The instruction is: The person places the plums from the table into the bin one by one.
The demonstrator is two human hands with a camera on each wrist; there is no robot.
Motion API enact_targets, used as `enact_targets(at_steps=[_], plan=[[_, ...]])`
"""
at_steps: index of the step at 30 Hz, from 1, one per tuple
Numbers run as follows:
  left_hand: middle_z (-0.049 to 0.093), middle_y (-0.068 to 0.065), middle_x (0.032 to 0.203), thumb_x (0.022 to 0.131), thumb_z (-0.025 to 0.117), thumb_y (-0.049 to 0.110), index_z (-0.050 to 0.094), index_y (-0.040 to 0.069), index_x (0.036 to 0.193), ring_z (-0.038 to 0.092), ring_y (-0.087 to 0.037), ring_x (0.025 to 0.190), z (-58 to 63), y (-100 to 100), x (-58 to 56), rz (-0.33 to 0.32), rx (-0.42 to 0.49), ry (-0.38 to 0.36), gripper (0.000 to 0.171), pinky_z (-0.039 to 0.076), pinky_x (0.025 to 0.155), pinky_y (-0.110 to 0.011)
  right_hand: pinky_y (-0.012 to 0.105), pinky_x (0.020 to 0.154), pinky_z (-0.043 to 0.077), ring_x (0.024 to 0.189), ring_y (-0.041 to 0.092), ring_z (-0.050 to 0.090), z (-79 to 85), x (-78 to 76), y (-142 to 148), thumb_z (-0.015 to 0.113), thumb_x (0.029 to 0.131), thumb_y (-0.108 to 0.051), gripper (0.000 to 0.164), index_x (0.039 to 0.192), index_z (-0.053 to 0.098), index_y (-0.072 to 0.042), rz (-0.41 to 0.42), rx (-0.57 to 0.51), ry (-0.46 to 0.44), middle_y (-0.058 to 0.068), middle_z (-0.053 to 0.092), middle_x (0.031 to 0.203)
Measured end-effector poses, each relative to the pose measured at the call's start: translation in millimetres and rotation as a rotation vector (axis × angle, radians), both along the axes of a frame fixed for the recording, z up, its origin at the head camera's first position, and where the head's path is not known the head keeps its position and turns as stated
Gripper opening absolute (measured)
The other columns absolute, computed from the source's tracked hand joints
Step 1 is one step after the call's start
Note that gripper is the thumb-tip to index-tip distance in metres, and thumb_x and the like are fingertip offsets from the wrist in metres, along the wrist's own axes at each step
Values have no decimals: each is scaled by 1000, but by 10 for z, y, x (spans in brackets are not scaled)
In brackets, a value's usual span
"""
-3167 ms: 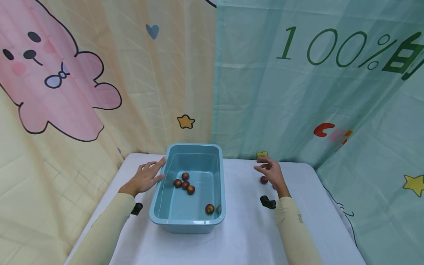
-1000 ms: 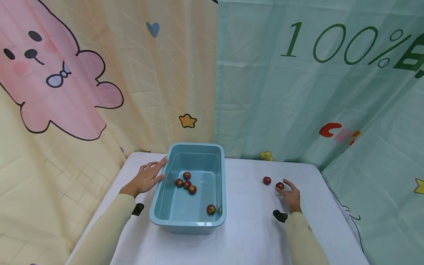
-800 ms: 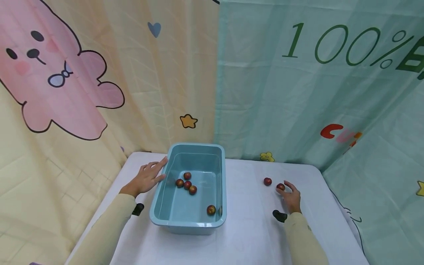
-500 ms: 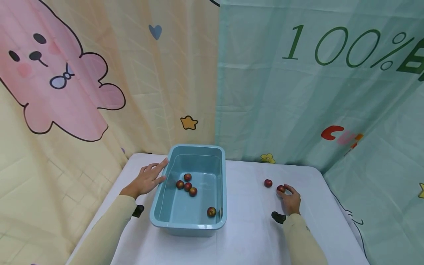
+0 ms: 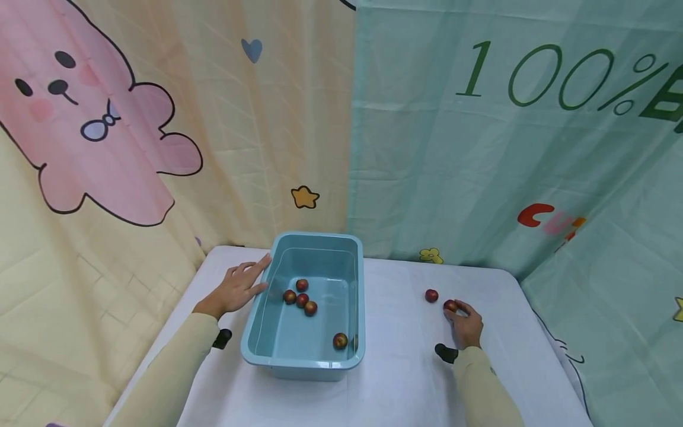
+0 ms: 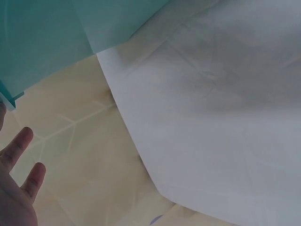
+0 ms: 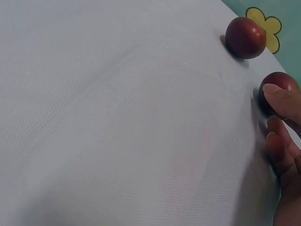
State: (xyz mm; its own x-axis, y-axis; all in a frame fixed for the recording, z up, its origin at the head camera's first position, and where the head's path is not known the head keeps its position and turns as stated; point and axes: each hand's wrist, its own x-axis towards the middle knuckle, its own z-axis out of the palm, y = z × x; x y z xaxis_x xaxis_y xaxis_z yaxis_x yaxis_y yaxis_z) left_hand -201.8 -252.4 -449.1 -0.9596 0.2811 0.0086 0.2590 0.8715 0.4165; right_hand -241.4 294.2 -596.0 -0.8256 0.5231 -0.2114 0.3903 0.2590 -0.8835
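Observation:
My right hand pinches a dark red plum on the right side of the table; in the right wrist view the thumb lies across this plum. Just left of it in the head view sits a second plum, untouched. My left hand, fingers spread and fairly straight, rests against the left rim of a light blue plastic basin. Inside the basin, several plums cluster near the middle, around a plum, and another plum lies at the near right corner.
A white cloth covers the table. Behind it hang a cream curtain and a green curtain, close to the table's back edge. A thin dark line runs along the right side.
My right hand came down from above the table, moved right, and closed its fingers on the right plum, then shifted slightly left with it. The left hand stays at the basin.

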Motion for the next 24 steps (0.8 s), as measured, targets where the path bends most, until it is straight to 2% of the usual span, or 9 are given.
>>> enact_targets(at_steps=[9,16,19,22,24], plan=[[25,-14,157,98,42,49,17,15,155,18,-45,140,25,11,16,5,9,-11,71,7,109,-66,58,109,24,133,40,33,-32,-14,44,68,91,-13,47,134,53,-2,69,10,16,22,45,140],[24,-14,158,97,38,55,16,17,155,17,-44,140,27,10,-9,15,-8,-19,73,10,108,-69,56,108,30,133,39,31,30,-30,46,68,91,-22,51,135,52,-2,92,-32,11,22,42,141],[24,-14,158,97,38,56,16,17,155,18,-45,140,16,7,1,17,-6,-21,74,10,108,-69,54,106,33,131,39,33,55,-35,37,68,91,-25,53,136,51,-3,114,-17,-4,22,44,140],[24,-14,158,96,36,58,15,17,155,18,-45,140,9,7,4,18,-2,-24,75,10,108,-69,47,100,42,124,36,40,112,-26,17,68,91,-27,52,135,51,-5,144,4,-14,19,46,138],[24,-13,158,97,37,57,15,18,155,17,-45,140,6,8,10,23,3,-32,74,11,107,-69,38,89,48,117,34,45,157,-6,-1,67,92,-29,53,135,51,-5,164,16,-2,20,47,136]])
